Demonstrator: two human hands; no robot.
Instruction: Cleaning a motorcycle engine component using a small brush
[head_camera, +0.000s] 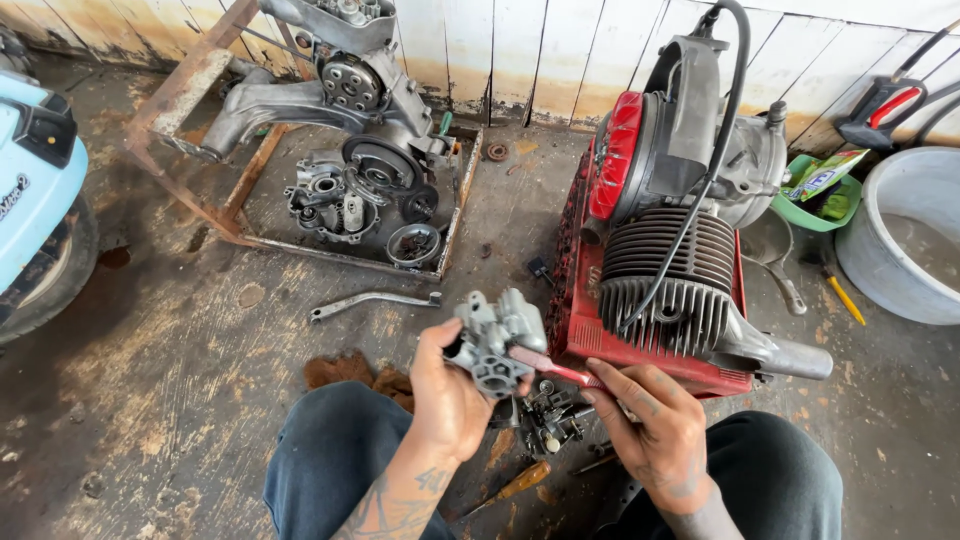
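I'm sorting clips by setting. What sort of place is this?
Probably a small engine or scooter repair workshop. A finned engine sits on a red crate, a dismantled engine lies in a rusty frame, and the left hand holds a grey carburettor-like part over a stained floor.

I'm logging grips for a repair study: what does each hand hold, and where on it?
The left hand grips a grey carburettor body from beneath, by its lower left side. The right hand holds a red-handled brush by its handle end.

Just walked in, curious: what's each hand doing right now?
Left hand: closed around a grey metal carburettor.
Right hand: gripping a red-handled brush against it.
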